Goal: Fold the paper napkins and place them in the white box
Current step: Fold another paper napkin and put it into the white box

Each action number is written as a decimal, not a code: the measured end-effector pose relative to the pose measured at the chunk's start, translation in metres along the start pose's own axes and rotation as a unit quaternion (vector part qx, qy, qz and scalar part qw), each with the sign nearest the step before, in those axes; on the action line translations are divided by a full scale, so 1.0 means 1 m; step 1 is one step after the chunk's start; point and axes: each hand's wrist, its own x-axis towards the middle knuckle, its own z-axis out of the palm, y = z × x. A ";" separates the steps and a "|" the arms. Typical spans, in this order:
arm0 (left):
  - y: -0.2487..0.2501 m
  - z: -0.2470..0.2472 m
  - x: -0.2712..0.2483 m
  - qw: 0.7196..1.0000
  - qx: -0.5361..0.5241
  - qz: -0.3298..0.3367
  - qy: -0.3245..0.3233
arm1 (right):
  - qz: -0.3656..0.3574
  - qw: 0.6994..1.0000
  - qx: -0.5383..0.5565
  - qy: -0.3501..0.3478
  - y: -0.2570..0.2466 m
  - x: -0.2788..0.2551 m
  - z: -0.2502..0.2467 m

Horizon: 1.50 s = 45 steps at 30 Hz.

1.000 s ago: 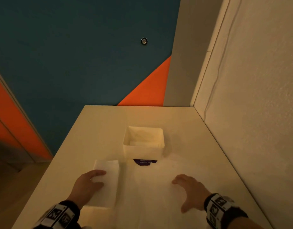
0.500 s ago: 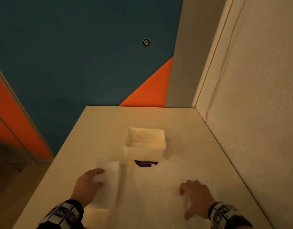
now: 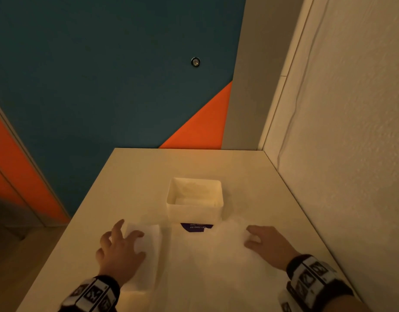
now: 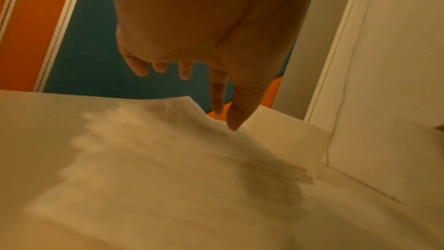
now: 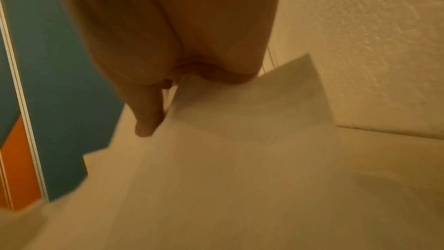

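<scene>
1. Left hand (image 3: 119, 255) sits on the folded napkin (image 3: 149, 255) at the near left of the table (image 3: 131, 176), fingers spread and loosely straight, gripping nothing.
2. From the left wrist view, the thumb tip (image 4: 234, 123) touches the napkin's top surface near its far edge; the other fingers (image 4: 185, 71) are lifted clear above it.
3. Right hand (image 3: 268, 244) rests on the far right part of the big unfolded napkin (image 3: 216, 266) spread across the near middle of the table.
4. Its fingers are curled at that sheet's edge; in the right wrist view a raised corner (image 5: 288, 92) of paper stands against them, with one fingertip (image 5: 144, 130) at the paper's left edge.
5. White box (image 3: 195, 212) stands just beyond both hands, centre table, pale paper inside.
6. A purple label (image 3: 196, 227) peeks out at the box's near foot.
</scene>
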 end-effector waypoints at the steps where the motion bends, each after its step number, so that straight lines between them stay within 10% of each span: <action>1: 0.006 -0.003 -0.002 1.000 -0.007 0.010 0.007 | -0.013 0.999 0.028 0.022 -0.003 0.002 -0.003; 6: 0.033 -0.008 -0.007 0.973 -0.218 0.066 -0.026 | -0.031 0.982 0.159 0.100 -0.032 0.006 -0.013; 13: 0.083 -0.030 -0.028 0.839 -0.486 0.079 -0.232 | -0.071 0.891 0.422 0.150 -0.073 -0.006 -0.017; 18: 0.098 -0.035 -0.032 0.732 -0.625 0.088 -0.255 | -0.079 0.859 0.479 0.164 -0.083 -0.008 -0.016; 27: 0.103 -0.049 -0.030 0.737 -0.647 0.130 -0.145 | -0.065 0.836 0.532 0.120 -0.075 -0.015 -0.017; 45: 0.090 -0.073 -0.022 0.740 -0.634 0.163 -0.152 | -0.046 0.826 0.560 0.052 -0.066 -0.015 -0.023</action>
